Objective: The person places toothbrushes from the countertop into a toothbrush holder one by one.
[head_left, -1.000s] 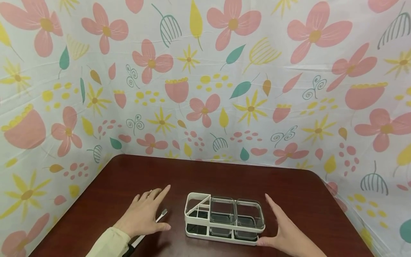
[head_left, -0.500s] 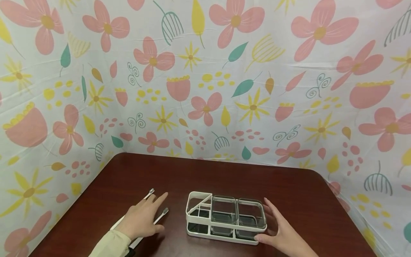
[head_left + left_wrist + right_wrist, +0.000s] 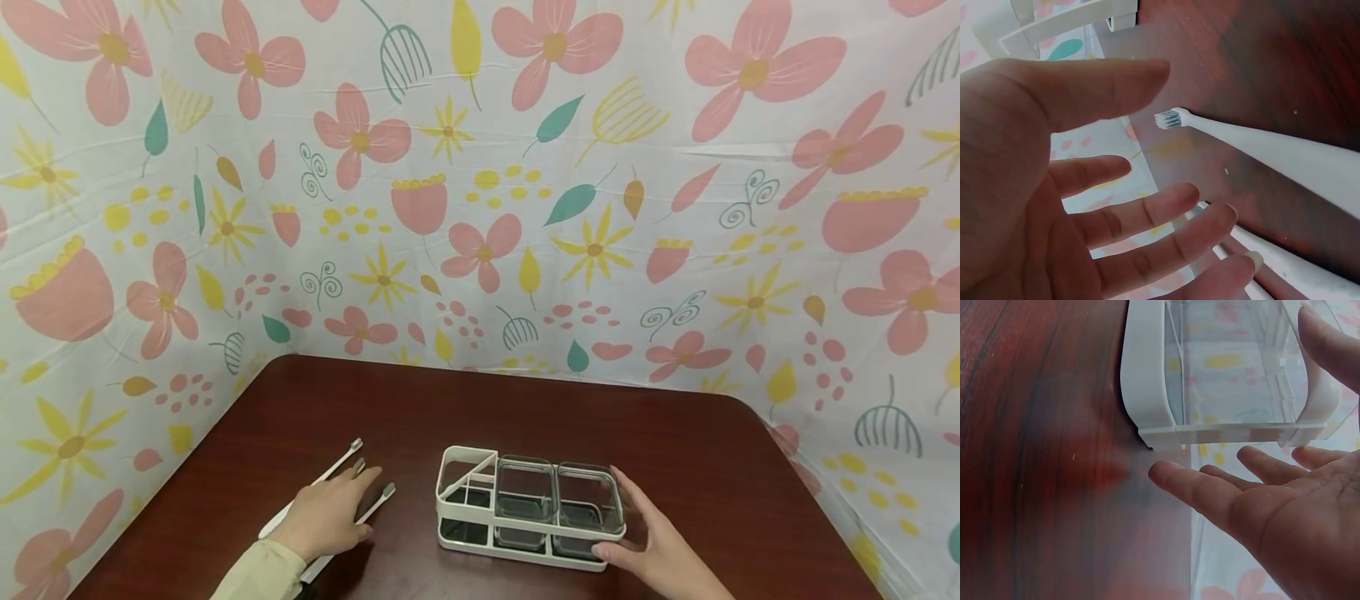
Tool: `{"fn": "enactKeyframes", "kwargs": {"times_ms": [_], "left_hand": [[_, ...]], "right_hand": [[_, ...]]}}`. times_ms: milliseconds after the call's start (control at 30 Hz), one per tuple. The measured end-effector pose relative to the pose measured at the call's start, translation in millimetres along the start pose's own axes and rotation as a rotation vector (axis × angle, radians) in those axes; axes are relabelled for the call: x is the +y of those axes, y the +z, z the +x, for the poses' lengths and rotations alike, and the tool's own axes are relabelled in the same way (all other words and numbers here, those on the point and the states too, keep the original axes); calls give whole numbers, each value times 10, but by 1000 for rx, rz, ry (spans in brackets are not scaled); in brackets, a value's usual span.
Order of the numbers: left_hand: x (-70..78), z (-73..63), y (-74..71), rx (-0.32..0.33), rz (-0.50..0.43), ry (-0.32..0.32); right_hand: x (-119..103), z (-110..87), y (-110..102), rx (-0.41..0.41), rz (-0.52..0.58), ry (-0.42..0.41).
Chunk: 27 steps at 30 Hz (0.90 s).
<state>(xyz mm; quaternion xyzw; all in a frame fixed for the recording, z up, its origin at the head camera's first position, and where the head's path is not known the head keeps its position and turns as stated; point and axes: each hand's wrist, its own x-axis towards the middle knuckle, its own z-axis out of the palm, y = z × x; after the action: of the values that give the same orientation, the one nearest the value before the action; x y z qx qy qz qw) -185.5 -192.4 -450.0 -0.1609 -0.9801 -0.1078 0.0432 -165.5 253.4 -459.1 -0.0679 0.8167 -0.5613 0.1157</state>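
Three white toothbrushes lie on the table at the left: an outer toothbrush (image 3: 341, 463), a middle one mostly hidden under my left hand (image 3: 326, 517), and an inner toothbrush (image 3: 381, 502). The left hand hovers over them with fingers spread and holds nothing. In the left wrist view, thumb and fingers stand apart, and the nearest toothbrush (image 3: 1254, 140) shows dark-and-white bristles. A white toothbrush holder (image 3: 517, 523) with two clear cups (image 3: 525, 487) stands at centre right. My right hand (image 3: 652, 533) is at its right end, thumb by the lower front corner, fingers extended along the side.
The dark red-brown wooden table (image 3: 420, 400) has rounded far corners. A flower-patterned cloth (image 3: 480, 208) hangs close behind it and along both sides. The holder's left compartment has a diagonal divider.
My left hand has drawn slightly back and down, revealing more of the toothbrushes. The right hand has moved in closer to the holder's right end. The head view has shifted a little.
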Motion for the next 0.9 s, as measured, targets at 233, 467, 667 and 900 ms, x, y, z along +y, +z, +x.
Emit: {"fn": "enactKeyframes", "kwargs": {"times_ms": [233,467,667,900], "left_hand": [[-18,4,57,-23,0,-8],[-35,5,119,-19,-32,-10],[-31,0,166,-13,-36,-5],[-15,6,189,-15,-18,-13]], "right_hand": [[-5,10,11,7,-38,8],[3,19,19,17,-95,-11],[13,20,30,24,-86,11],[30,14,46,34,-60,2]]}}
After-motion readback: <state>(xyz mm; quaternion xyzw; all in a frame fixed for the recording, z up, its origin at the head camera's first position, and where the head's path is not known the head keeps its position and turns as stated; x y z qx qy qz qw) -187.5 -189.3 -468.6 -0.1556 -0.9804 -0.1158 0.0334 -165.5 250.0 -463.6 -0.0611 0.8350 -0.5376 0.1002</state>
